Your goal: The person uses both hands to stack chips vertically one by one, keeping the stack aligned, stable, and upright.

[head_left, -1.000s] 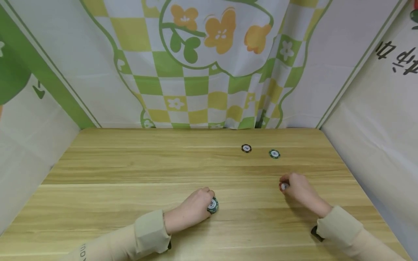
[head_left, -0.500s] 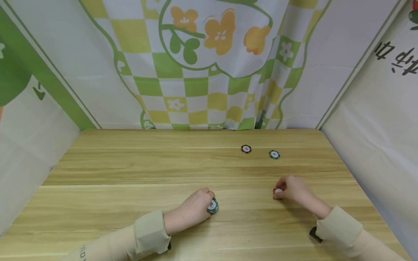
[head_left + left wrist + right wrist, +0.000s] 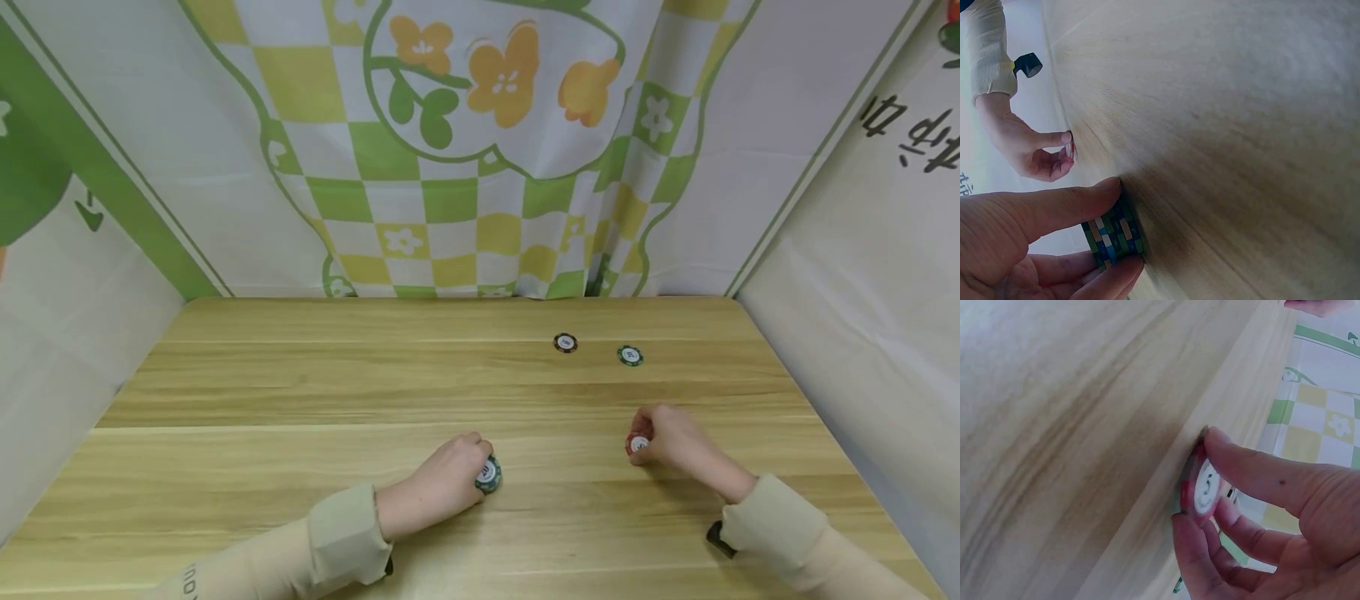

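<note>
My left hand [image 3: 438, 482] grips a short stack of green poker chips [image 3: 487, 474] by its edges, low over the table at the front middle. In the left wrist view, the banded edges of the stacked chips [image 3: 1113, 234] show between thumb and fingers. To the right, my right hand [image 3: 675, 437] pinches a red poker chip [image 3: 637, 444] with a white centre, close over the wood. The right wrist view shows that red chip [image 3: 1204, 487] tilted, with the thumb at its top edge and a fingertip at the lower edge.
A black-and-orange poker chip [image 3: 566, 342] and a green poker chip [image 3: 631, 356] lie flat toward the back right of the wooden table [image 3: 300, 392]. A patterned curtain [image 3: 480, 208] hangs behind the back edge, and pale cloth walls stand at both sides.
My right hand has shifted a little left and toward me with the red chip, which now shows more of its face. The left hand and its stack have stayed in place.
</note>
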A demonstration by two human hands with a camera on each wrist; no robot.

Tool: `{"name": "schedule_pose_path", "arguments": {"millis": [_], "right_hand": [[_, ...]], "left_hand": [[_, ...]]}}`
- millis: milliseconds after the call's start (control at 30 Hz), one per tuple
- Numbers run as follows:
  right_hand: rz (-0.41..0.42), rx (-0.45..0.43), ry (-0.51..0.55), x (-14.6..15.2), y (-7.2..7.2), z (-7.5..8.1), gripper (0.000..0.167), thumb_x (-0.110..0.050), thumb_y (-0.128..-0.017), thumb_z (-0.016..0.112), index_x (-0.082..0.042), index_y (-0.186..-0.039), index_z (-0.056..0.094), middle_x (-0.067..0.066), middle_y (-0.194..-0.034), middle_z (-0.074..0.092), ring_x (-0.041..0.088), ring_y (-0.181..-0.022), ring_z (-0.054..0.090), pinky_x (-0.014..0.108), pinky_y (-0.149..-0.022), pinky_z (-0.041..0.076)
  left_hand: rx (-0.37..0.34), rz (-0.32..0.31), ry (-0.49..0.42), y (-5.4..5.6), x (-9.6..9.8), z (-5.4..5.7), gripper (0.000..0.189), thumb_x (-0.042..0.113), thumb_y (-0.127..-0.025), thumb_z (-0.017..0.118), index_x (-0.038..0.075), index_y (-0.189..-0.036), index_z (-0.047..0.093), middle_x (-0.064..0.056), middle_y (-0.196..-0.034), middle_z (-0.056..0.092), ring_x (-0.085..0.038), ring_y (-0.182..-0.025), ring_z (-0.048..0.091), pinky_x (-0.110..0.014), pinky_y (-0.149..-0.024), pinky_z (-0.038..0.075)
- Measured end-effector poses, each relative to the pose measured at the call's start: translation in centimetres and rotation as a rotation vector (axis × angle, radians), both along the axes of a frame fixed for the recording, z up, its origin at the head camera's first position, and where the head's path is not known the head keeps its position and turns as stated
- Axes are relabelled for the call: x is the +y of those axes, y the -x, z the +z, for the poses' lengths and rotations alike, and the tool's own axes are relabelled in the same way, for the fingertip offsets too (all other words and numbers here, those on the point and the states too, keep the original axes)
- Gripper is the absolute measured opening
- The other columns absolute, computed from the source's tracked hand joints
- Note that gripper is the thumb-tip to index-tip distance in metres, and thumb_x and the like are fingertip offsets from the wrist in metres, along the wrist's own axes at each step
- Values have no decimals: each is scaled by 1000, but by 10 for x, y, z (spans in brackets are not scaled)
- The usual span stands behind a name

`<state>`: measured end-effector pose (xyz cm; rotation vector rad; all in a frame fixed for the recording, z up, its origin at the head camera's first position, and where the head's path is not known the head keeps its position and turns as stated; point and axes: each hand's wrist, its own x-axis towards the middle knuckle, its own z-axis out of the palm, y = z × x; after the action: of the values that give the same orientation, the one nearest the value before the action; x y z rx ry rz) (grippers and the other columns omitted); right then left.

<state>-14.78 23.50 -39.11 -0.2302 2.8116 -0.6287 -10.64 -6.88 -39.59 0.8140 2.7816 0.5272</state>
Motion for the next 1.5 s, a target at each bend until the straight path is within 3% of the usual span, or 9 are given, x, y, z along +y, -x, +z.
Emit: {"name": "schedule_pose_path", "arguments": {"millis": [300, 400, 733, 1033, 1333, 1500], "right_hand": [[61, -21, 137, -2, 0, 2, 9, 1, -71, 68, -2, -77, 63, 1, -69, 58, 12, -62, 51, 27, -54, 43], [60, -69, 218, -4, -1, 3, 7, 5, -73, 65, 2, -80, 64, 4, -70, 60, 13, -60, 55, 28, -51, 48], [-1, -246, 408, -17, -2, 4, 12, 9, -78, 60, 11, -89, 64, 9, -75, 63, 13, -60, 58, 27, -55, 52], [-12, -308, 509, -32, 0, 9, 18, 6, -80, 60, 15, -96, 61, 11, -81, 63, 12, -66, 60, 28, -59, 53], [3, -369, 649, -42, 3, 6, 19, -2, -80, 65, 9, -95, 63, 12, -82, 63, 13, -70, 61, 25, -64, 53], [-32, -388, 642, -53, 1, 8, 21, 2, -81, 62, 13, -99, 61, 12, -83, 63, 13, -69, 61, 27, -66, 53]], "left_hand": [[7, -3, -10, 0, -1, 0, 39, 3, -62, 80, -3, -97, 62, -7, -86, 57, -15, -79, 57, -23, -69, 50], [4, -3, -10, 0, -1, -1, 39, 3, -62, 79, -3, -97, 62, -7, -86, 57, -15, -79, 57, -23, -69, 50], [-1, -2, -12, 0, -1, 0, 38, 2, -63, 79, -3, -97, 61, -6, -86, 57, -15, -79, 57, -22, -68, 50], [5, 0, -11, 1, -1, -1, 38, 2, -63, 79, -3, -96, 62, -6, -85, 57, -14, -78, 57, -22, -68, 50], [15, -15, -22, -1, -1, 1, 37, 1, -63, 79, -3, -95, 62, -6, -84, 57, -14, -78, 57, -21, -67, 49], [18, -21, -29, -2, -2, 3, 36, 1, -62, 79, -3, -93, 62, -6, -82, 57, -14, -75, 57, -21, -64, 49]]}}
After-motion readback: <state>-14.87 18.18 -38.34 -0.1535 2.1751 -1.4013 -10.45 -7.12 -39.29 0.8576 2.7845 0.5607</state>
